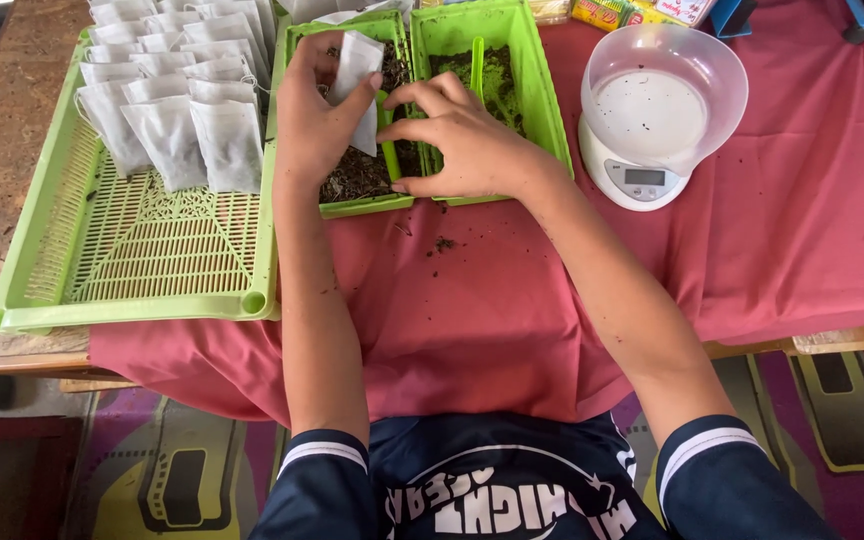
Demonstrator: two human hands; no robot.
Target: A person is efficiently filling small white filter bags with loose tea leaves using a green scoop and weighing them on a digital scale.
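My left hand [314,115] holds a small white filter bag [355,70] upright over a green tray of dark loose tea [352,180]. Beside it, my right hand [457,140] grips a green scoop [389,150] whose handle pokes down into that same tray. A second green tray [542,90] with dark tea and another green scoop [477,62] stands just to the right, partly behind my right hand.
A large green slotted basket [142,260] on the left carries rows of filled white bags [177,85]. A white kitchen scale with a clear bowl [652,110] stands at the right. A red cloth [802,210] covers the table, with tea crumbs [442,243] on it.
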